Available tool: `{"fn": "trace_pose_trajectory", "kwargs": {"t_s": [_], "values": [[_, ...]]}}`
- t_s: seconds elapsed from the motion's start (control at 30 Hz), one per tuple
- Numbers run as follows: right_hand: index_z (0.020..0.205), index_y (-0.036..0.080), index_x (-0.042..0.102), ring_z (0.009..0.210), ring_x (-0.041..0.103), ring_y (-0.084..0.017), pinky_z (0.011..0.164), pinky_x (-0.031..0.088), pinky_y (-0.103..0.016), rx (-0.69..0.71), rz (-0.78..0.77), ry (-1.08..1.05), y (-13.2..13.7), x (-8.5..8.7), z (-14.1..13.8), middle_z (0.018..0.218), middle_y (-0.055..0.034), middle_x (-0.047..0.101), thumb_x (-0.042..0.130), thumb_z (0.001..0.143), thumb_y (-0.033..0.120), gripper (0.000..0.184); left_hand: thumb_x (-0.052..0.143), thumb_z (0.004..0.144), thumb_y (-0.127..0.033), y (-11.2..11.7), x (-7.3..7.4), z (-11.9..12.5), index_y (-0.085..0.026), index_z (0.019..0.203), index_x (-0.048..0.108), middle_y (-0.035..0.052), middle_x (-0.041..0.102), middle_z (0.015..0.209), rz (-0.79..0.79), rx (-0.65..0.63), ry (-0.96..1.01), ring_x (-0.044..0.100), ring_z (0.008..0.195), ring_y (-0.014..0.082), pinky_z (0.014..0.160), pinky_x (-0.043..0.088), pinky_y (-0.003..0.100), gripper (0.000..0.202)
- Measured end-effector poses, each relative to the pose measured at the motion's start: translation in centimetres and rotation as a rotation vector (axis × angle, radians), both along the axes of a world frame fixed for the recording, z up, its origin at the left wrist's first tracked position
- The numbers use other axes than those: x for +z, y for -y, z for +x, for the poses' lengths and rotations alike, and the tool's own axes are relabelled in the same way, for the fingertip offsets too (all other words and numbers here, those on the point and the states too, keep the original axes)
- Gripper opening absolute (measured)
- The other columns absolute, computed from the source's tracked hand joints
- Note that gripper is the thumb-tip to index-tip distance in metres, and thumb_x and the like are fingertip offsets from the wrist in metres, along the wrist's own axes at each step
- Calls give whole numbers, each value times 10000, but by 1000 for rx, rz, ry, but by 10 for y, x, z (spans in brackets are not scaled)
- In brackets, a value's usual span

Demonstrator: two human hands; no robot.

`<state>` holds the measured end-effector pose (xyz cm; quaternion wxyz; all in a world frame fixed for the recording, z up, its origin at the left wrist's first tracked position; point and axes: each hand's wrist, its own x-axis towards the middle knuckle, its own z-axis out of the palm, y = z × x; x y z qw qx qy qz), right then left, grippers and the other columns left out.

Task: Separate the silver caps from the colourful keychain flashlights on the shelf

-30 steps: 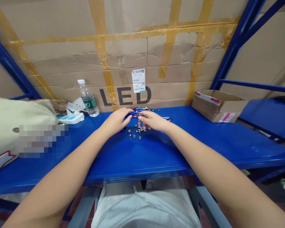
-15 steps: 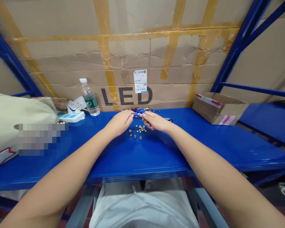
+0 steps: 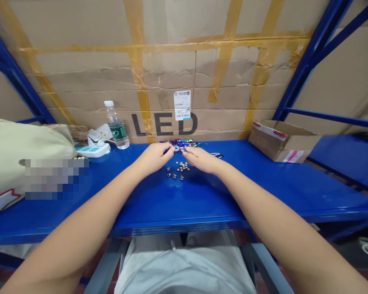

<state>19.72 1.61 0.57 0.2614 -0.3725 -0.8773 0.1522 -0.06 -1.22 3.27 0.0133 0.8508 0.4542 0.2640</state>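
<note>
My left hand is closed near the back of the blue table, thumb and fingers pinching one end of a small shiny blue-and-silver metal piece that looks like a carabiner. Facing it, my right hand has its fingertips at the other end of that piece; its lower fingers are hidden. Right behind the hands lies a pile of shiny carabiner-like pieces in purple, green, blue and red. Small round metal caps are scattered in front of the hands, with several metal clips nearer to me.
A water bottle and a white power strip stand at the back left, beside a cream bag. On the right sits an open cardboard box. A large carton walls off the back. Blue frame posts rise on both sides.
My right hand's fingers have turned flatter over the piece, and its curled lower fingers no longer show. Both hands stay in nearly the same place; the view has shifted slightly.
</note>
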Motion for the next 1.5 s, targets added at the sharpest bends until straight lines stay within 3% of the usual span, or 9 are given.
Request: {"fn": "trace_pose_trajectory", "kwargs": {"t_s": [0.33, 0.53, 0.83, 0.93, 1.0, 1.1, 1.3, 1.4, 1.5], "values": [[898, 151, 587, 788, 577, -207, 657, 358, -286, -277, 158, 270, 9, 6, -11, 929, -117, 668, 338, 951, 301, 296, 376, 940, -321, -2, -2, 0, -149, 811, 634, 54, 653, 748, 64, 60, -141, 573, 684, 175, 606, 357, 263, 336], [938, 145, 606, 829, 616, -237, 650, 361, -294, -312, 168, 314, 13, 7, -14, 977, -143, 686, 338, 951, 310, 314, 389, 952, -349, 1, 0, 1, -153, 915, 665, 93, 695, 906, 172, 165, -300, 630, 832, 233, 656, 419, 284, 340], [905, 149, 592, 834, 609, -232, 670, 360, -293, -370, 159, 256, 5, 0, -14, 962, -142, 686, 309, 953, 289, 319, 385, 970, -346, 4, -7, 8, -157, 984, 666, 95, 706, 989, 134, 28, -357, 653, 890, 247, 721, 475, 309, 339], [876, 150, 588, 828, 595, -220, 683, 369, -287, -377, 170, 169, -1, 2, -7, 924, -130, 679, 226, 975, 287, 399, 408, 963, -352, 7, -9, 12, -167, 1019, 660, 92, 705, 1019, 106, -10, -331, 653, 906, 252, 734, 484, 316, 318], [861, 158, 588, 821, 590, -210, 684, 382, -281, -374, 142, 88, -4, 7, 3, 921, -116, 677, 163, 988, 310, 469, 410, 962, -351, 5, -10, 11, -170, 1057, 649, 90, 695, 1065, 81, -23, -281, 644, 944, 254, 772, 488, 330, 315], [914, 161, 609, 860, 601, -216, 702, 405, -279, -404, 62, 77, -10, 15, 24, 992, -115, 683, 201, 990, 375, 467, 408, 962, -356, -4, -12, 3, -171, 1105, 634, 90, 677, 1116, 44, -45, -229, 624, 994, 247, 839, 482, 352, 325], [966, 108, 677, 1001, 628, -243, 836, 433, -287, -583, -283, 547, -22, 22, 65, 1102, -182, 671, 406, 955, 356, 368, 427, 954, -345, -14, -15, -8, -167, 1107, 634, 93, 669, 1130, -6, -47, -267, 605, 1018, 237, 869, 468, 353, 314], [1014, 86, 654, 917, 646, -249, 750, 461, -313, -702, -308, 508, -27, 21, 73, 1082, -206, 662, 405, 953, 412, 415, 441, 948, -329, -13, -15, -6, -171, 1102, 637, 89, 672, 1124, -12, -54, -266, 604, 1024, 229, 875, 466, 344, 295], [895, 123, 622, 714, 619, -204, 590, 441, -286, -618, -269, 320, -24, 19, 66, 866, -158, 668, 432, 935, 461, 390, 448, 947, -328, -13, -15, -5, -176, 1109, 634, 89, 669, 1132, 4, -70, -232, 607, 1025, 229, 880, 469, 355, 290]]}}
